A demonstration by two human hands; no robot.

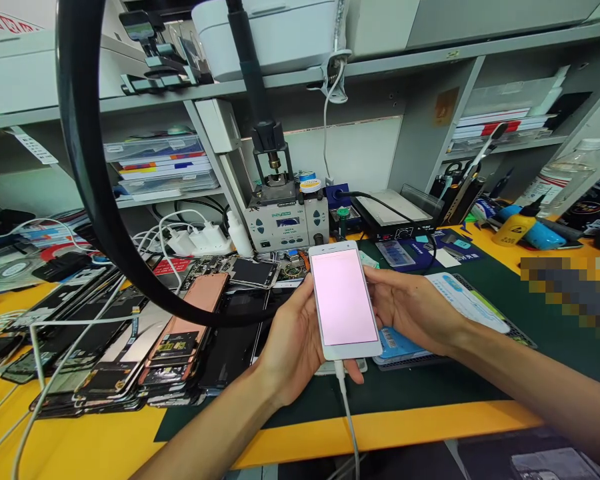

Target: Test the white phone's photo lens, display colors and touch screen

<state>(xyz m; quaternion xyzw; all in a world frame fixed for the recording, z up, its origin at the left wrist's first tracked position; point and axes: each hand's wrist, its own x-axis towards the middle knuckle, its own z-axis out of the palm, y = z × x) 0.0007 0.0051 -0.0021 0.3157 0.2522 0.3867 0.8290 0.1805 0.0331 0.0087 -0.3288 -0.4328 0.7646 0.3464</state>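
Phone: we have the white phone (347, 300) raised over the green mat (415, 387), close to the middle of the front edge of the bench (305, 443).
Left hand: our left hand (295, 337) grips the phone's left side.
Right hand: our right hand (410, 307) holds the opposite side, fingers partly hidden behind it.
Progress: the white cable (347, 413) is plugged into the bottom end and the screen glows a blank pinkish white, so we judge the powering-up done; no icons or text show, and we cannot tell what remains.
Clear boxes: on the shelf (405, 65) behind the bench's back edge, the left clear boxes (155, 148) hold what look like papers.
Tool holder: toward the back right corner, a dark tool holder (457, 210) carries upright tools, a brush (490, 147) among them.
Bottles: near the right edge we see a yellow bottle (515, 223) with a black nozzle and a clear bottle (555, 177); we cannot tell their fill.
White box: above the shelf, the white box (270, 40) hides its contents.
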